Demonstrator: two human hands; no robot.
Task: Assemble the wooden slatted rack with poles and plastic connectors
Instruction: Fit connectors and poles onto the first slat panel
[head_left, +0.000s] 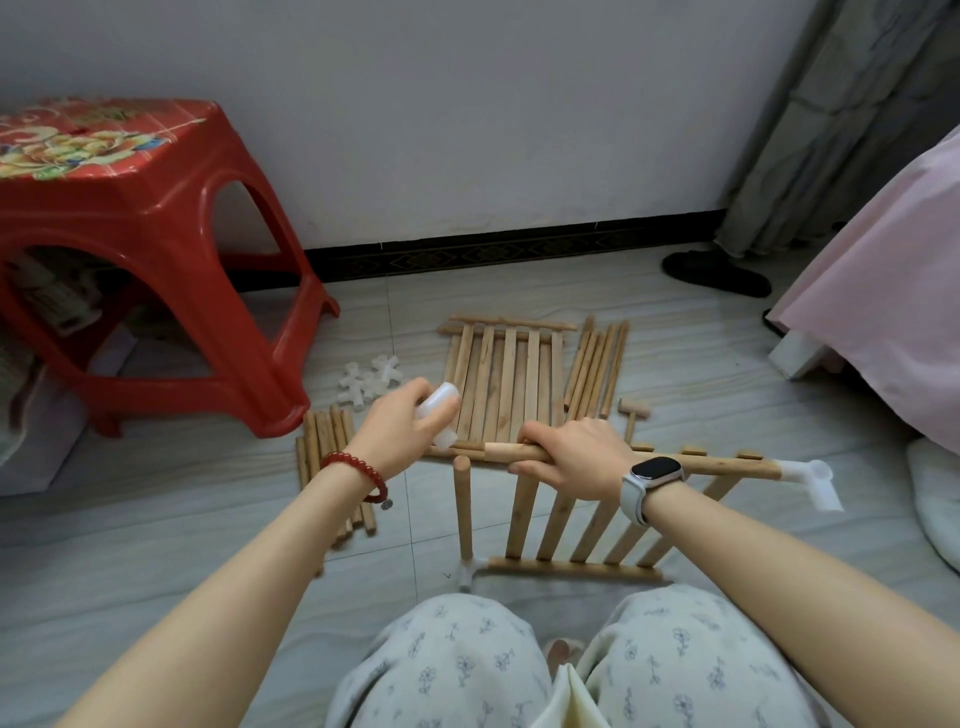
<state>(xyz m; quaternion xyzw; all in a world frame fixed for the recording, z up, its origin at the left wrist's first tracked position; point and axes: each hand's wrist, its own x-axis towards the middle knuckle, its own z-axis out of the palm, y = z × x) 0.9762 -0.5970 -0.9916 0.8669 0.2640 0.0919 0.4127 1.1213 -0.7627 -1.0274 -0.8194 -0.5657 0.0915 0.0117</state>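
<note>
Left hand (402, 426) curls around a translucent white plastic connector (439, 415), held just beside the bare rounded end of the top rail (501, 452). Right hand (571, 457) wraps the same round wooden rail of the slatted panel (576, 525), which stands tilted on grey tile. Far rail end carries a fitted white connector (813, 480). Loose round poles (597, 369) lie beside a flat slatted panel (504, 384).

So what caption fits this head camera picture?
Left hand brings a plastic connector to the slatted panel gripped by the right hand.
</note>
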